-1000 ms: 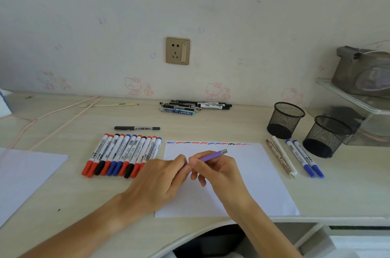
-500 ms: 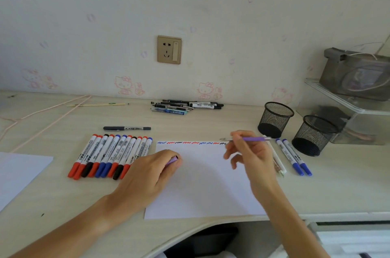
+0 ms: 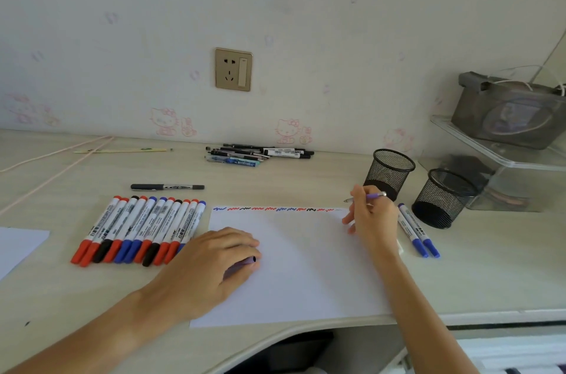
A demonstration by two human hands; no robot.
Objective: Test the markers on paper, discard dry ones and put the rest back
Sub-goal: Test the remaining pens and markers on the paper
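Pen (image 3: 369, 197), purple, sits pinched in the right hand (image 3: 372, 216) at the paper's (image 3: 300, 266) upper-right corner, right of frame centre, tip pointing left. The left hand (image 3: 211, 263) rests on the paper's left edge, fingers curled around a purple cap (image 3: 245, 262); both forearms reach up from the lower frame.

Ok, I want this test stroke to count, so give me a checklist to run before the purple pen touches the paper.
1. Cap off: ok, the left hand holds the purple cap.
2. Pen gripped: ok, the right hand pinches the purple pen.
3. Tip over paper: ok, near its top right corner.
4. Free space: ok, blank past the squiggles.
5. Paper steadied: ok, left hand rests on it.
6. Ink flows: cannot tell.
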